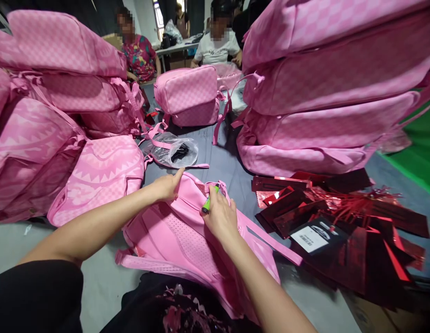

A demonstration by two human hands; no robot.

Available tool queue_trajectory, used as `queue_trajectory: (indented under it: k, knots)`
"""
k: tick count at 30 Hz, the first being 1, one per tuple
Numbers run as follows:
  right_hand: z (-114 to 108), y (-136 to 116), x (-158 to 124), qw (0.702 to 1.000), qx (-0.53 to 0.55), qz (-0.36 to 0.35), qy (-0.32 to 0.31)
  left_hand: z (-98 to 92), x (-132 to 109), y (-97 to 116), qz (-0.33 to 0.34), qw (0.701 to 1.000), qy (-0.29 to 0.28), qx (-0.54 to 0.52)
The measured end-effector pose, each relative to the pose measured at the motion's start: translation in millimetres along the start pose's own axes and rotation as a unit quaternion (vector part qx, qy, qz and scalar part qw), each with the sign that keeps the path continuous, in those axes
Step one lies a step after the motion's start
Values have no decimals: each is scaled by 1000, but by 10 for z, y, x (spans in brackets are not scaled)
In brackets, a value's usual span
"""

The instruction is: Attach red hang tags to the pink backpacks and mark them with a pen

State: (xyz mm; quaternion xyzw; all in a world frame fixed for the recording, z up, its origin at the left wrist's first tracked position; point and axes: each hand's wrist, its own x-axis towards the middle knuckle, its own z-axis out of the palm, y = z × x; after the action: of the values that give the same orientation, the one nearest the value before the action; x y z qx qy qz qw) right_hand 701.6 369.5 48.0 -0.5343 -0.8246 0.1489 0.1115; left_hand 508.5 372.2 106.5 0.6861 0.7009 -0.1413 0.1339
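A pink backpack (187, 240) lies in front of me with its padded, perforated back and straps facing up. My left hand (169, 187) grips the far top edge of this backpack, thumb pointing up and most fingers hidden behind the fabric. My right hand (221, 213) is closed at the bag's top right, around a green, pen-like tool with black ends (207, 203). Its fingertips also touch the fabric near the top seam. Whether they pinch the bag is hidden.
Pink backpacks (333, 83) are stacked high at the right, and more backpacks (103, 171) are piled left. Red and black tags (319, 236) lie right of me. A clear plastic bag (183, 152) with black pieces sits ahead. People (218, 48) are across the table.
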Motion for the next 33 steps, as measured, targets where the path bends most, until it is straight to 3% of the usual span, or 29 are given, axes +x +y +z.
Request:
queue_trajectory:
  k: [5, 10, 13, 20, 26, 31, 33]
  knots:
    - [50, -2, 11, 999, -31, -8, 19, -4, 105, -134, 61, 998, -4, -14]
    - [129, 90, -82, 987, -59, -79, 125, 78, 159, -171, 68, 998, 0, -11]
    - [118, -17, -12, 976, -55, -125, 171, 73, 174, -169, 75, 997, 0, -10]
    - [183, -469, 575, 987, -90, -112, 72, 46, 290, -277, 100, 994, -40, -28]
    - [268, -374, 637, 991, -18, -106, 78, 1, 377, -294, 100, 990, -86, -46]
    - [268, -350, 638, 992, 11, -97, 78, -67, 373, -140, 12, 993, -116, 26]
    - [250, -344, 643, 993, 16, -99, 68, -71, 381, -154, 18, 992, -119, 21]
